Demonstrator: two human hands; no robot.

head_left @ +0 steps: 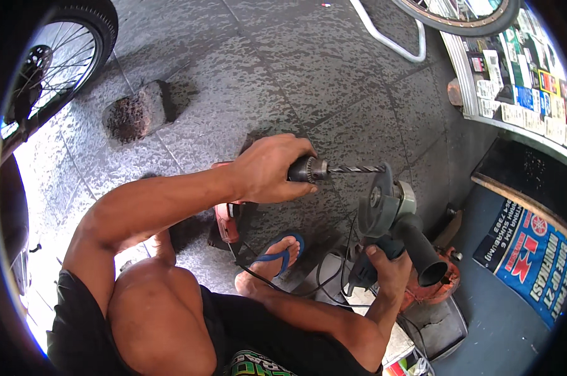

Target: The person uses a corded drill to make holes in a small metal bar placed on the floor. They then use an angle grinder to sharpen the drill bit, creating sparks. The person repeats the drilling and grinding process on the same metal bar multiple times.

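My left hand [267,170] is closed round the front of a red and black power drill [227,220], just behind its chuck [309,169]. A long twist bit [357,169] points right from the chuck. Its tip is at the upper edge of the disc and guard [377,203] of an angle grinder [366,268]; I cannot tell whether they touch. My right hand [393,269] is wrapped round the grinder's body. A black tube-shaped handle [421,247] sticks out from the grinder's head. Whether the disc is spinning cannot be seen.
Dark cords [264,280] run past my sandalled foot [280,257]. A red machine [435,282] stands by a grey tray [449,326] at lower right. A hollowed block [136,114] and a bicycle wheel [86,47] are at left; a glass display case [484,119] stands at right.
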